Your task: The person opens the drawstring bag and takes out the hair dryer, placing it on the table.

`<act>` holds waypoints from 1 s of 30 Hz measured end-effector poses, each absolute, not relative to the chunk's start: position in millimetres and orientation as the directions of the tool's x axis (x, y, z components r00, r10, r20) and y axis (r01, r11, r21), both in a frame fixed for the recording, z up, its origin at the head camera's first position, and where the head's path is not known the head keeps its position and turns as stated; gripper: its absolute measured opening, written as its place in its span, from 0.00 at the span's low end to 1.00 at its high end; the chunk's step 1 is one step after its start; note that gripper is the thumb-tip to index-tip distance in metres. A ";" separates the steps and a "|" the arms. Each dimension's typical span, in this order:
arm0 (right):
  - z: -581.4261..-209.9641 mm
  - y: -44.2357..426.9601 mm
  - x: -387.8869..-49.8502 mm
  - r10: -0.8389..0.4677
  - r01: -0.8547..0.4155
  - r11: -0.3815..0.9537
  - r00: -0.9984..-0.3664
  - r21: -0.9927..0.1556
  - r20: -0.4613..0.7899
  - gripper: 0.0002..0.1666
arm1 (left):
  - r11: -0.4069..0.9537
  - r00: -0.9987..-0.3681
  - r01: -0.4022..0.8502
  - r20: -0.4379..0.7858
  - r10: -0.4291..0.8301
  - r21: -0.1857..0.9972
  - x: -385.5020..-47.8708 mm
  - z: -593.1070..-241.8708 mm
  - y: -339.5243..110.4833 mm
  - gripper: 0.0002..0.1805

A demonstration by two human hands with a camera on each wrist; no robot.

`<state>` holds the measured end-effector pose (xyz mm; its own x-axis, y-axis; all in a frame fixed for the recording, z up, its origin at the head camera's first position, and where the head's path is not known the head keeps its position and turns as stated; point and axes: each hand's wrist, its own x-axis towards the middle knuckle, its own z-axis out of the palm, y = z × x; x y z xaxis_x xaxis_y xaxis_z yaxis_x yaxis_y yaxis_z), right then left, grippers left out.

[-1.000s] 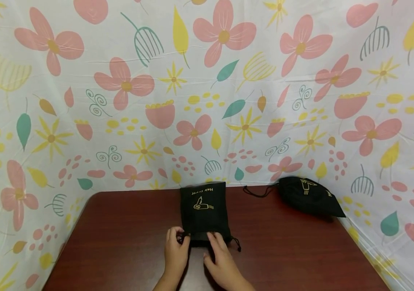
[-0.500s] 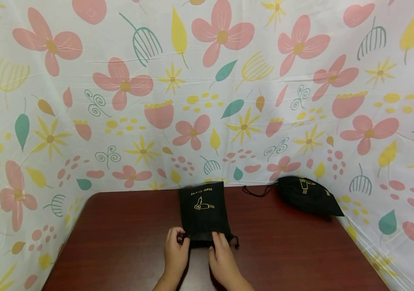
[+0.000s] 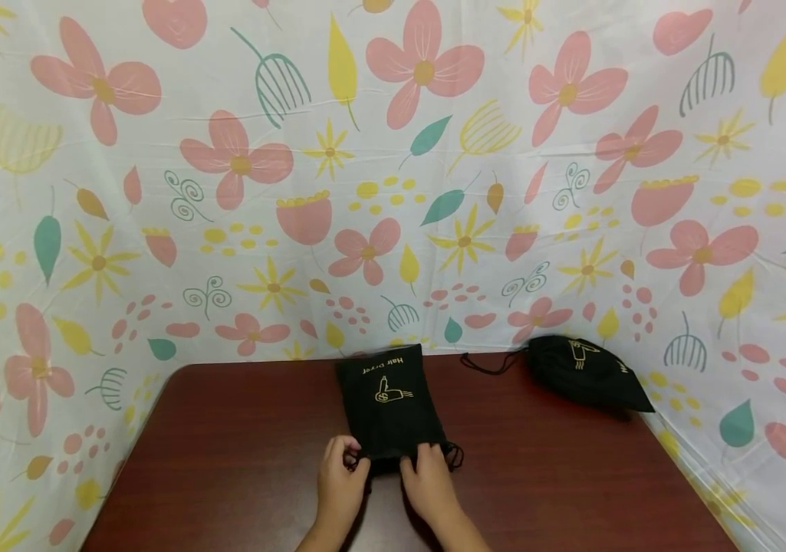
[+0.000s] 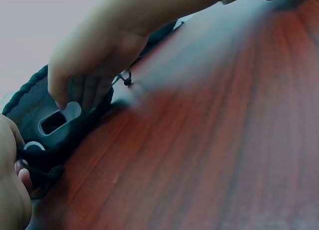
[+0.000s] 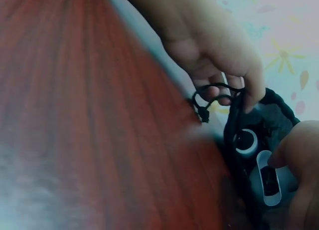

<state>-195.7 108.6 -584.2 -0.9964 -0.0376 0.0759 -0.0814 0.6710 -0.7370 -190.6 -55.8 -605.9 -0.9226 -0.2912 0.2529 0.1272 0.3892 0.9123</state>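
Black cloth drawstring pouch (image 3: pixel 393 410) lay midway on the red-brown wooden surface (image 3: pixel 241 445), and if the left hand's grip (image 3: pixel 340 481), pinching its rim (image 5: pixel 230 135), slipped, that rim could sag and snag the grey slotted plastic part (image 4: pixel 71 115) touched by the right hand (image 3: pixel 429 487), whose hold I could not tell.

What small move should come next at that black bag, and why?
Perhaps ease the slotted grey object outward with the right hand, whose thumb seems to touch it, while the left hand pinches the open mouth of the black bag.
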 end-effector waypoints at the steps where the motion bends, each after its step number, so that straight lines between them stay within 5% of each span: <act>1: -584.1 109.3 -196.7 -0.030 -0.064 0.670 -0.998 -0.739 0.060 0.36 | 0.387 -0.923 0.126 0.250 -0.291 0.913 -189.9 -606.0 -55.0 0.16; 7: -582.0 113.6 -204.1 -0.001 0.018 0.624 -1.000 -0.781 -0.024 0.36 | 0.382 -0.928 0.122 0.241 -0.283 0.916 -186.8 -605.2 -51.9 0.16; 13: -578.1 118.5 -209.2 0.006 0.111 0.451 -0.993 -0.886 -0.121 0.11 | 0.343 -0.954 0.127 0.209 -0.217 0.931 -185.0 -603.0 -51.1 0.16; 19: -571.8 122.1 -212.1 0.010 0.187 0.241 -0.982 -0.952 -0.190 0.26 | 0.307 -0.972 0.136 0.187 -0.143 0.942 -183.6 -604.4 -50.3 0.16; 24: -567.5 121.9 -214.4 0.022 0.222 0.144 -0.975 -0.964 -0.221 0.05 | 0.303 -0.974 0.149 0.192 -0.116 0.941 -182.9 -604.4 -49.7 0.16; 30: -565.8 120.1 -216.4 0.018 0.222 0.058 -0.975 -0.973 -0.221 0.34 | 0.290 -0.979 0.151 0.183 -0.086 0.945 -181.7 -602.8 -50.3 0.16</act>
